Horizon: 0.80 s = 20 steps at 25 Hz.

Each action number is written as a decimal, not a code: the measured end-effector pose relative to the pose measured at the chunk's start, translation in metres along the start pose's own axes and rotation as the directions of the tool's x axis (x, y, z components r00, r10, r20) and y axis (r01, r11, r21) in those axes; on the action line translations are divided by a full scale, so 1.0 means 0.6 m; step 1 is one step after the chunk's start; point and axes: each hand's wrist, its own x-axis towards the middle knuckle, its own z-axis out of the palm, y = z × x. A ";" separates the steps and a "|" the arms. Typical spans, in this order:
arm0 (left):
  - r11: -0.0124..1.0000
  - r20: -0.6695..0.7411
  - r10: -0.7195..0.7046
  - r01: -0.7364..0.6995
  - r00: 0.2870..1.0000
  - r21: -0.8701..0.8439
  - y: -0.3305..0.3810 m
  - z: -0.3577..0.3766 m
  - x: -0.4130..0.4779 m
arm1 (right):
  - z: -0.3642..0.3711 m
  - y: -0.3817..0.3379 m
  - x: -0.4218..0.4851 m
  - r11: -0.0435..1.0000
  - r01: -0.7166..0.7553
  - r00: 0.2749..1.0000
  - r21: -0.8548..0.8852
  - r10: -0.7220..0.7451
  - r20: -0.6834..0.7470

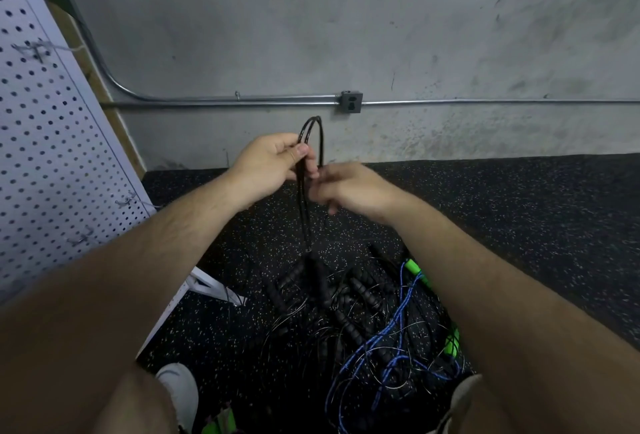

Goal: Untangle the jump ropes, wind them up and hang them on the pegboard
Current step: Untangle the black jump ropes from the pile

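The pegboard (52, 156) leans at 9 o'clock. The left hand (273, 165) curls fingers and thumb round the black jump rope (311, 129). The rope is folded with its long axis upright, the bend pointing to 12 and the handles (321, 283) hanging toward 6. The right hand (349, 188), fingers curled, meets the strands from 3 o'clock; whether it grips them I cannot tell. The tangled ropes (381, 336) lie at 5 o'clock

**Desk:** What is the person wearing?

**Photographer:** A white shoe (178, 388) shows at lower left, and tan cloth (465, 395) with a rough edge covers the right knee. The left hand (273, 163) and right hand (349, 188) are bare, and the forearms (166, 260) are hairy.
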 end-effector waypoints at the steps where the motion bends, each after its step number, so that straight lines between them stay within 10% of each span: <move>1: 1.000 -0.014 0.008 -0.008 1.000 -0.021 0.002 -0.002 0.003 | 0.011 0.011 0.000 0.997 -0.032 0.998 -0.069 0.036 0.050; 14: 0.994 0.038 0.040 -0.036 0.998 -0.104 0.006 -0.010 -0.001 | 0.046 0.037 0.031 0.999 0.038 0.998 -0.022 -0.037 0.046; 20: 0.982 -0.004 0.013 -0.013 1.000 -0.190 -0.006 -0.011 0.004 | 0.022 0.006 0.021 0.990 0.133 0.976 0.037 -0.125 -0.179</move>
